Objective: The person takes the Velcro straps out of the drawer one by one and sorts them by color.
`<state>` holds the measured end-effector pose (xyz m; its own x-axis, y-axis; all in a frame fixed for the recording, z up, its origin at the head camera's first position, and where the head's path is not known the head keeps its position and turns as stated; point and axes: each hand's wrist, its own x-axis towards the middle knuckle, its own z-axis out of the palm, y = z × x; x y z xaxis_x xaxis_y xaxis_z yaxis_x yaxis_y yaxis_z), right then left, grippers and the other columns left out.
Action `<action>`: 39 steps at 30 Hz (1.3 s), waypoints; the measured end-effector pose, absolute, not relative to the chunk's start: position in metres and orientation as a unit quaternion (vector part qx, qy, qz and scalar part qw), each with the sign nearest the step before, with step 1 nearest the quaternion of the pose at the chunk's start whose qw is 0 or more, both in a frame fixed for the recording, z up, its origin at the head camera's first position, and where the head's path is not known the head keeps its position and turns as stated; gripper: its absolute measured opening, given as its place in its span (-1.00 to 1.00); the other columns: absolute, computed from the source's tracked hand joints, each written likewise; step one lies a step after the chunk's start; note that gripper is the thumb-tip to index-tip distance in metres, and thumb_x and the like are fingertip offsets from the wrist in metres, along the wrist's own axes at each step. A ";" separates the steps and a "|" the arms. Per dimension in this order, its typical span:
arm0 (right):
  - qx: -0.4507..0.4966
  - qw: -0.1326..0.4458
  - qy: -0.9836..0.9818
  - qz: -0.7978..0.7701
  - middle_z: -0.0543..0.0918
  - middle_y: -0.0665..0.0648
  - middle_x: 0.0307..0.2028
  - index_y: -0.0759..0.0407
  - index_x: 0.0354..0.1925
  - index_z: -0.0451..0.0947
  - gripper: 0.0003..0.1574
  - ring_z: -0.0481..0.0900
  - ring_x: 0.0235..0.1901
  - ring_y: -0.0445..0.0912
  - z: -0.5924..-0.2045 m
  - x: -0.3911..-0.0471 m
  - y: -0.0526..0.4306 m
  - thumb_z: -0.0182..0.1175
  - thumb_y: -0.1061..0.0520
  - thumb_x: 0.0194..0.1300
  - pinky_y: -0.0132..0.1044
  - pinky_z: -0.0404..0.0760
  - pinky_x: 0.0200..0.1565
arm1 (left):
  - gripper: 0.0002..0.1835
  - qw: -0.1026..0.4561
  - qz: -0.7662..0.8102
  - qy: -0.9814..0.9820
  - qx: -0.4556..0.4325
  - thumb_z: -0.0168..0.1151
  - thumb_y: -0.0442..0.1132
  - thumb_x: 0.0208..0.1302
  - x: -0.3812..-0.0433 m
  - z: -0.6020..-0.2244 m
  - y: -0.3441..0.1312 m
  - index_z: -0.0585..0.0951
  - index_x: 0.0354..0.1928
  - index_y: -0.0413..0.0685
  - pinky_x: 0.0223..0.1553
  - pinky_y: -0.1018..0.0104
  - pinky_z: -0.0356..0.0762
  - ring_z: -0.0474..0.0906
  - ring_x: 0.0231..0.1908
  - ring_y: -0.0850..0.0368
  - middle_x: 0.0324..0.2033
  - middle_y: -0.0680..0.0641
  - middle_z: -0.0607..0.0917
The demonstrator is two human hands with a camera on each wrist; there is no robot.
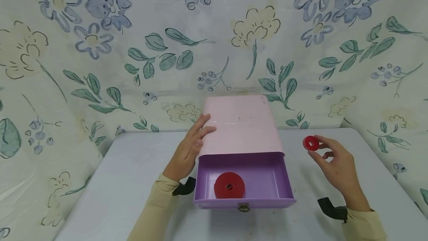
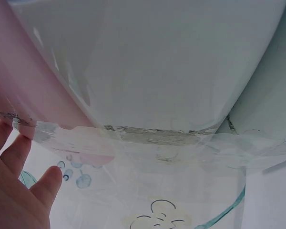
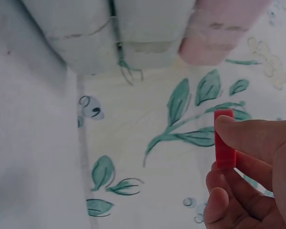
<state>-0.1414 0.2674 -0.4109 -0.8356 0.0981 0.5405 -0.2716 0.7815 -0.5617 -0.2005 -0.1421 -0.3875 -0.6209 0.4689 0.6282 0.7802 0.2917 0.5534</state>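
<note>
A pink box with a purple drawer pulled out at its front stands mid-table in the head view. My left hand rests against the box's left side, fingers extended onto its edge. The left wrist view has that hand beside the pink surface. Inside the drawer, toward the front left, lies a large red disc with a small centre hole. Right of the box, my right hand pinches a small red ring between thumb and fingers, above the table. The right wrist view shows this ring edge-on.
A small metal clasp sits on the drawer's front. The white table extends to both sides of the box. Behind it hangs a floral-printed sheet, which also covers the sides.
</note>
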 end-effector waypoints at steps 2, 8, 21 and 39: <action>0.045 0.278 -0.902 0.328 0.63 0.36 0.02 0.33 0.21 0.51 -0.36 0.58 -0.10 0.18 -0.416 -0.144 0.268 0.45 0.30 0.17 -0.80 0.27 -0.25 | -0.51 0.177 -0.442 -0.784 -0.399 -0.27 -0.03 0.62 -0.200 -0.387 -0.142 0.43 0.38 -0.04 0.52 -0.03 -0.11 -0.11 0.56 -0.04 0.56 -0.03 0.13; 0.027 0.263 -0.900 0.347 0.62 0.38 0.03 0.37 0.22 0.50 -0.38 0.58 -0.07 0.18 -0.432 -0.153 0.272 0.41 0.29 0.22 -0.79 0.29 -0.24 | -0.49 0.180 -0.437 -0.787 -0.397 -0.29 0.01 0.62 -0.201 -0.388 -0.142 0.44 0.38 -0.03 0.52 -0.04 -0.11 -0.11 0.56 -0.04 0.56 -0.01 0.12; -0.029 0.179 -0.896 0.405 0.62 0.42 0.07 0.36 0.27 0.47 -0.36 0.58 0.01 0.22 -0.463 -0.166 0.277 0.37 0.11 0.32 -0.78 0.32 -0.23 | -0.47 0.176 -0.440 -0.787 -0.395 -0.30 0.04 0.62 -0.201 -0.388 -0.142 0.44 0.38 -0.04 0.51 -0.06 -0.11 -0.12 0.56 -0.03 0.56 -0.01 0.12; -0.060 0.092 -0.883 0.457 0.57 0.41 0.17 0.36 0.31 0.44 -0.33 0.53 0.09 0.19 -0.482 -0.172 0.279 0.35 0.08 0.35 -0.72 0.41 -0.19 | -0.53 0.179 -0.441 -0.783 -0.400 -0.24 -0.06 0.62 -0.201 -0.388 -0.142 0.44 0.37 -0.04 0.52 -0.04 -0.12 -0.10 0.56 -0.07 0.55 -0.07 0.14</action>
<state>-0.1722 0.2793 -0.4818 -0.9759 0.1895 0.1080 0.0211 0.5749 -0.8179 -0.2006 -0.1418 -0.3879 -0.6159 0.4685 0.6334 0.7845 0.2910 0.5476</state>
